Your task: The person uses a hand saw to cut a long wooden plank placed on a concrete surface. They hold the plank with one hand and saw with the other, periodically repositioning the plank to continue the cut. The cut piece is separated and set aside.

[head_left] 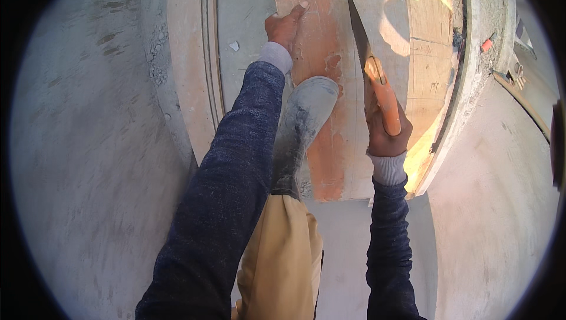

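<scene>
My right hand is closed round the orange handle of a handsaw. The saw's dark blade points away from me, along the right edge of a reddish, worn wooden board. On that board's left edge my left hand grips, thumb on top and the other fingers hidden beneath. A dusty rubber boot on my leg presses on the board between my two arms. Whether the saw's teeth sit in a cut cannot be made out.
Paler planks lie to the right of the saw, with sunlight and a shadow across them. A narrow plank stands at the left. Concrete rubble lines the left side. A red object and a wooden stick lie far right.
</scene>
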A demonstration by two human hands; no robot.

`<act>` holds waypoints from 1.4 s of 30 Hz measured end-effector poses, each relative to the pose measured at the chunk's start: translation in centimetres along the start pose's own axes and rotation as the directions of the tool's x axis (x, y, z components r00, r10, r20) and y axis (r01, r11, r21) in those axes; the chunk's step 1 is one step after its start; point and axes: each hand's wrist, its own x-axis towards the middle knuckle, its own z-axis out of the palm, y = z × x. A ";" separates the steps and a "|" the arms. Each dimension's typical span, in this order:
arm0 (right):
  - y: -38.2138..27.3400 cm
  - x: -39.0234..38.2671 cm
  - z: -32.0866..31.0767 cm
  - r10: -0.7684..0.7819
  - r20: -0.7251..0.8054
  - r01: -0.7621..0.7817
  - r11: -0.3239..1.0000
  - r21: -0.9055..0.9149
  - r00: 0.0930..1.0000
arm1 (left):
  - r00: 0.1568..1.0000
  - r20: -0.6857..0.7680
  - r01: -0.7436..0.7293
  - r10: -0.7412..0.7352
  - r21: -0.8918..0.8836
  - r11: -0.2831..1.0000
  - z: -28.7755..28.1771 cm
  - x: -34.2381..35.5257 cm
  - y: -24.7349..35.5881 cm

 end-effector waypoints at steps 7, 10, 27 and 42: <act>-4.4 -10.2 -5.9 0.107 -0.018 -0.108 0.991 -0.075 0.994 | 0.998 0.070 0.001 -0.002 0.007 1.000 0.0 -0.4 0.1; 1.0 6.0 1.3 -0.097 -0.054 0.092 0.992 -0.088 0.994 | 0.999 0.040 -0.030 0.032 -0.036 0.999 1.1 0.8 0.8; 0.2 6.1 1.5 -0.090 -0.020 0.089 0.996 -0.027 0.996 | 0.999 -0.018 -0.051 0.051 -0.008 0.999 1.5 -1.0 0.1; 0.5 0.9 0.9 -0.023 0.012 0.023 1.000 -0.015 1.000 | 0.998 -0.040 -0.059 0.058 -0.028 0.998 -0.2 -0.5 0.2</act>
